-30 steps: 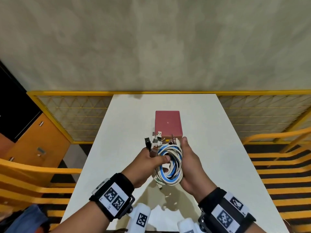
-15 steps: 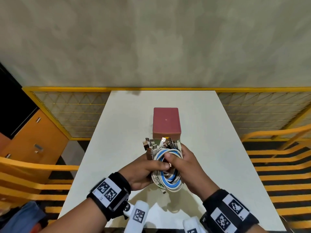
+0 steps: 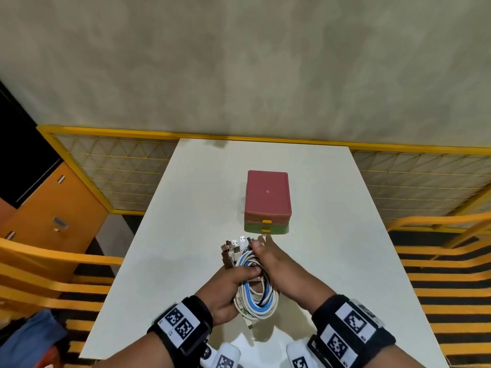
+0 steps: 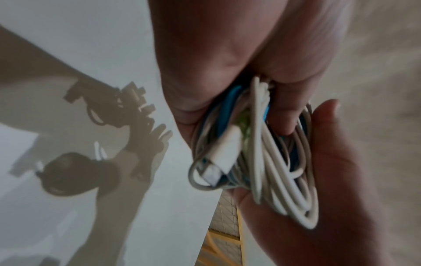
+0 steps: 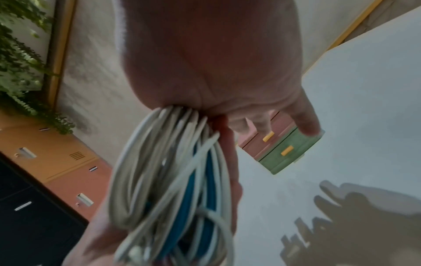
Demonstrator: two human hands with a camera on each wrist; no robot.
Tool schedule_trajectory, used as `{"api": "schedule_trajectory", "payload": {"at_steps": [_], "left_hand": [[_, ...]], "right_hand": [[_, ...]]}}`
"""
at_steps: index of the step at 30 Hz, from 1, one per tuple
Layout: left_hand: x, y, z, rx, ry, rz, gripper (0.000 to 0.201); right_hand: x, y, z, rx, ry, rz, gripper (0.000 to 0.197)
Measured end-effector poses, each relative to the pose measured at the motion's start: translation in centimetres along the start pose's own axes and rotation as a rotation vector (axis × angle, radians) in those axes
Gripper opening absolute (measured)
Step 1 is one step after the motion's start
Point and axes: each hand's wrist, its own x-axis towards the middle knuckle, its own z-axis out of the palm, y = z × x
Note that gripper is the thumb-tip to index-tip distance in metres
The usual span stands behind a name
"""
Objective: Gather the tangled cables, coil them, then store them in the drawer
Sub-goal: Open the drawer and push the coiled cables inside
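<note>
A coil of white and blue cables hangs above the near part of the white table, its plugs bunched at the top. My left hand grips the coil, thumb across the loops; the left wrist view shows its fingers curled around the coil. My right hand lies against the coil's right side, fingers stretched forward. A small drawer unit with a pink top and a green bottom drawer stands just beyond, both drawers shut. In the right wrist view the fingers point at the drawer unit.
A yellow mesh railing runs behind and beside the table. Orange lockers stand at the left and yellow-striped flooring lies at the right. The table's left edge and right edge are close to my arms.
My right hand has let go of its pinch on the top of the coil and stretched its fingers toward the drawer unit. The left hand still holds the coil.
</note>
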Motion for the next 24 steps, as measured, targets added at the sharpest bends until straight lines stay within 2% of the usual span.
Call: {"api": "schedule_trajectory", "payload": {"at_steps": [2, 5, 9, 10, 12, 14, 18, 24], "left_hand": [[0.6, 0.2, -0.5, -0.024, 0.023, -0.002, 0.044], [1.1, 0.9, -1.1, -0.03, 0.058, 0.013, 0.039], [1.8, 1.8, -1.7, -0.049, 0.152, 0.001, 0.031], [1.9, 1.9, -2.0, -0.069, 0.186, -0.012, 0.031], [2.0, 2.2, -2.8, -0.119, 0.225, -0.033, 0.027], [2.0, 2.4, -3.7, -0.162, 0.254, -0.042, 0.019], [1.9, 2.9, -5.5, -0.225, 0.282, -0.023, 0.027], [2.1, 3.9, -6.8, -0.278, 0.251, 0.012, 0.026]], "right_hand": [[1.2, 0.3, 0.0, 0.103, -0.089, 0.054, 0.087], [2.3, 0.4, 0.4, 0.174, -0.119, 0.096, 0.086], [3.1, -1.2, -0.1, 0.386, -0.142, 0.14, 0.064], [3.5, -1.3, -0.3, 0.456, -0.105, 0.166, 0.063], [5.0, -0.3, -0.7, 0.559, 0.069, 0.262, 0.062], [6.6, 1.0, -0.9, 0.703, 0.199, 0.371, 0.052], [8.8, 2.9, -1.3, 0.921, 0.279, 0.497, 0.021], [11.4, 3.1, -1.3, 0.941, 0.375, 0.535, 0.026]]}}
